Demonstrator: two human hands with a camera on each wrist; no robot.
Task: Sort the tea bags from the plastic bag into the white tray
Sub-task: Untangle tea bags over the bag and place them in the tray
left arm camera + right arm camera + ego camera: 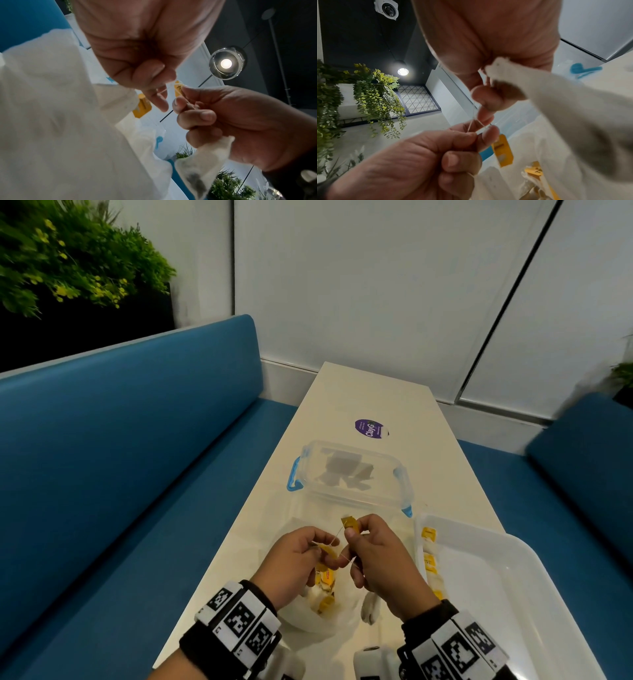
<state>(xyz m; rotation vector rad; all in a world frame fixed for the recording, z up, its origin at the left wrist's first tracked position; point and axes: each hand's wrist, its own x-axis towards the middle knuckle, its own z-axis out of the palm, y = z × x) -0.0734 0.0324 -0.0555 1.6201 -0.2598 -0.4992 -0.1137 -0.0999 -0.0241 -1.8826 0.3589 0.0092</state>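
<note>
On the pale surface [407, 405] between two blue benches [144, 446], the largest thing near the person is the white tray [507, 587], lying at the right edge just beside the right hand; several tea bags with yellow tags [429, 534] lie in a row along its left wall. Beyond the hands stands a clear lidded box [349, 470] with blue clips, and past it a purple round sticker [369, 428] lies flat on the surface. Directly under the hands sits the crumpled plastic bag [318, 618], its mouth open, with more yellow-tagged tea bags [325, 580] piled inside it below the left hand. Both hands hover close together above that bag, well short of the tray. The left hand [296, 559] has its fingers curled, thumb and forefinger pinching a thin white string [473, 123]; a yellow tag [502, 151] hangs just below that pinch. The right hand [380, 559] is also curled, pinching another yellow tag [351, 523] at its fingertips while a white tea bag [370, 609] dangles from under its palm. In the right wrist view the strings cross between the two hands; whether they are knotted cannot be told.
</note>
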